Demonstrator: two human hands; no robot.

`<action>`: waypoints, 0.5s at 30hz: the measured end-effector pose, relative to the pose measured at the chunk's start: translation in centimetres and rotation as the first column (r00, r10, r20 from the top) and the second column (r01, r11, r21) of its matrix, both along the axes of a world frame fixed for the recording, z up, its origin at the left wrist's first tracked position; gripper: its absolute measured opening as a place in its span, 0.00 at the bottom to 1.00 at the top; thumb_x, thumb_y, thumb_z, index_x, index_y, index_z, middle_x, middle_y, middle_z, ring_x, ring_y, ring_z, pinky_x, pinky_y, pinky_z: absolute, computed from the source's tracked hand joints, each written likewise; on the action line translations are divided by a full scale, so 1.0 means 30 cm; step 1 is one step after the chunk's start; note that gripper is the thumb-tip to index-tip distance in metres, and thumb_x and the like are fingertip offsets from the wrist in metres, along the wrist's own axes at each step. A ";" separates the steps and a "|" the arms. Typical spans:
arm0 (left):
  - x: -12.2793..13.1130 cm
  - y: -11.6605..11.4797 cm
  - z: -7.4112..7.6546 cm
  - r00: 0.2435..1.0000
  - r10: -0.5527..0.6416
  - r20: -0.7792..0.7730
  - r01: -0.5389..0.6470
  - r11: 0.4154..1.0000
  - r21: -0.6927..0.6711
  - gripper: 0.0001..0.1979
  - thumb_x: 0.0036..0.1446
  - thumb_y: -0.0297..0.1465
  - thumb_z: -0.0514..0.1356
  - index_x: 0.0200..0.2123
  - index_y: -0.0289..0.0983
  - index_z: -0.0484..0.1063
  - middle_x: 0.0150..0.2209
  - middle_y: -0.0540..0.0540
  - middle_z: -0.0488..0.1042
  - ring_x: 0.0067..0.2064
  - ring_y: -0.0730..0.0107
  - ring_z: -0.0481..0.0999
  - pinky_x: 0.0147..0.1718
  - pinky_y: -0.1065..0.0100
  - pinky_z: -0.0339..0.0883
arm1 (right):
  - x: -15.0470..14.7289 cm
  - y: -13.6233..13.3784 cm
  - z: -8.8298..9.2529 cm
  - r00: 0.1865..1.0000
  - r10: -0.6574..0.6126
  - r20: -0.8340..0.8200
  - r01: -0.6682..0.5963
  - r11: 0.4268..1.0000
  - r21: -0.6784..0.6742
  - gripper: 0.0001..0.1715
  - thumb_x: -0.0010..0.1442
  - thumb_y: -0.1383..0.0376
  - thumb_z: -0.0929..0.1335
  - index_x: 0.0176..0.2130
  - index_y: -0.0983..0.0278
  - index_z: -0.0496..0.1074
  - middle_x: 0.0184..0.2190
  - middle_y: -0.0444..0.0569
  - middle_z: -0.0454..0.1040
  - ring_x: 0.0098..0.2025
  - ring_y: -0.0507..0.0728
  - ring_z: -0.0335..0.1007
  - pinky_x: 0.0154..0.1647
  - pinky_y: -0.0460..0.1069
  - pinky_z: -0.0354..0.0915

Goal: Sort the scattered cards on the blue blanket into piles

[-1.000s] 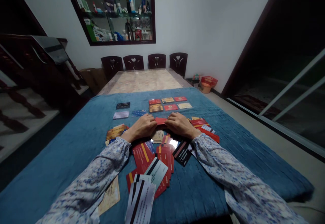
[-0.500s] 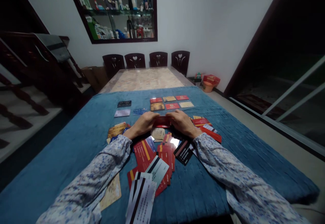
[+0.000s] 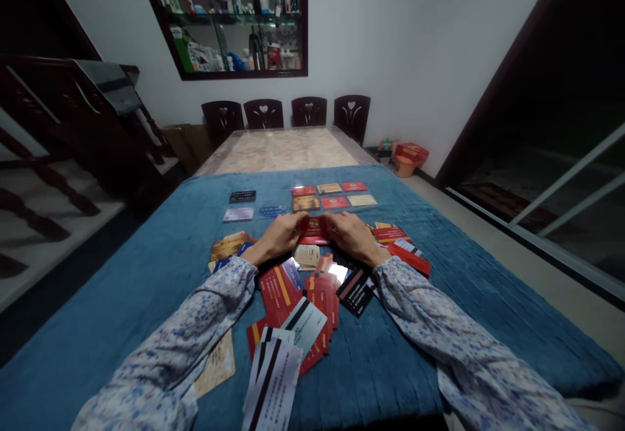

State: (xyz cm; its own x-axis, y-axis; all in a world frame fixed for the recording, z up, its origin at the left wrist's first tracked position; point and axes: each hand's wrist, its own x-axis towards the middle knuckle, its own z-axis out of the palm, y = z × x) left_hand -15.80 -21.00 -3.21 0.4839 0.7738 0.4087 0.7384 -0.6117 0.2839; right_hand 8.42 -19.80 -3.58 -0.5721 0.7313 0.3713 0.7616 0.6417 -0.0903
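Observation:
Between my two hands a red card (image 3: pixel 314 229) is held by its left and right sides, its printed face tilted up toward me; whether it is one card or a small stack I cannot tell. My left hand (image 3: pixel 280 237) is closed on its left edge, my right hand (image 3: pixel 352 234) on its right edge. Just below lies a cream card (image 3: pixel 307 257). Nearer me spread overlapping red cards (image 3: pixel 279 294), white cards with black stripes (image 3: pixel 273 385) and a black card (image 3: pixel 356 291). Gold cards (image 3: pixel 229 245) lie by my left wrist.
Beyond my hands, cards lie in rows on the blue cloth (image 3: pixel 161 275): a black card (image 3: pixel 243 196), a white card (image 3: pixel 238 215), a blue card (image 3: pixel 272 212) and several red and gold ones (image 3: pixel 334 203). Chairs (image 3: pixel 309 112) stand at the table's far end.
The red card has tilted so that more of its printed face shows. My hands stay on its two sides. The view has shifted slightly.

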 end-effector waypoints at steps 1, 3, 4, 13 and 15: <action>0.001 0.000 -0.003 1.000 0.009 -0.009 -0.009 1.000 0.000 0.20 0.58 0.24 0.58 0.54 0.38 0.72 0.47 0.39 0.81 0.47 0.58 0.80 0.48 0.60 0.73 | -0.001 0.001 -0.001 1.000 0.005 0.014 -0.005 1.000 -0.004 0.25 0.68 0.69 0.65 0.63 0.65 0.69 0.47 0.58 0.80 0.48 0.62 0.71 0.47 0.52 0.62; 0.001 0.002 -0.010 1.000 0.023 -0.018 -0.023 1.000 0.001 0.22 0.57 0.23 0.58 0.56 0.37 0.71 0.49 0.38 0.81 0.48 0.57 0.80 0.50 0.59 0.73 | -0.003 0.005 -0.004 0.999 0.017 0.027 -0.017 1.000 -0.010 0.26 0.68 0.69 0.65 0.64 0.66 0.67 0.50 0.59 0.80 0.49 0.62 0.71 0.49 0.53 0.62; 0.000 0.003 -0.014 0.999 0.029 -0.019 -0.029 1.000 0.001 0.23 0.57 0.23 0.58 0.56 0.37 0.70 0.49 0.38 0.80 0.49 0.57 0.80 0.51 0.58 0.73 | -0.003 0.007 -0.007 0.999 0.023 0.027 -0.023 1.000 -0.012 0.27 0.68 0.68 0.65 0.65 0.67 0.67 0.50 0.60 0.79 0.50 0.63 0.70 0.50 0.54 0.63; -0.005 0.008 -0.003 0.998 0.035 -0.058 -0.035 0.999 0.000 0.25 0.57 0.26 0.61 0.59 0.35 0.69 0.51 0.36 0.76 0.53 0.53 0.75 0.55 0.52 0.71 | 0.011 0.039 -0.039 0.996 0.077 -0.041 -0.076 0.997 0.028 0.32 0.65 0.64 0.69 0.66 0.67 0.65 0.50 0.62 0.76 0.52 0.65 0.68 0.50 0.57 0.66; -0.005 0.005 0.003 0.997 0.038 -0.073 -0.038 0.999 -0.007 0.26 0.58 0.27 0.63 0.60 0.34 0.68 0.52 0.36 0.76 0.54 0.53 0.75 0.55 0.53 0.71 | 0.015 0.045 -0.039 0.996 0.081 -0.049 -0.080 0.996 0.028 0.32 0.65 0.63 0.70 0.65 0.66 0.65 0.50 0.61 0.76 0.52 0.65 0.68 0.50 0.57 0.66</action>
State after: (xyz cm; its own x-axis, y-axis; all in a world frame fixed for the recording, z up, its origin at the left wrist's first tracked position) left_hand -15.94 -20.85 -3.12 0.4823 0.7954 0.3671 0.7801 -0.5806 0.2332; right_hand 8.87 -18.46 -4.76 -0.6090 0.6734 0.4191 0.7025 0.7033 -0.1093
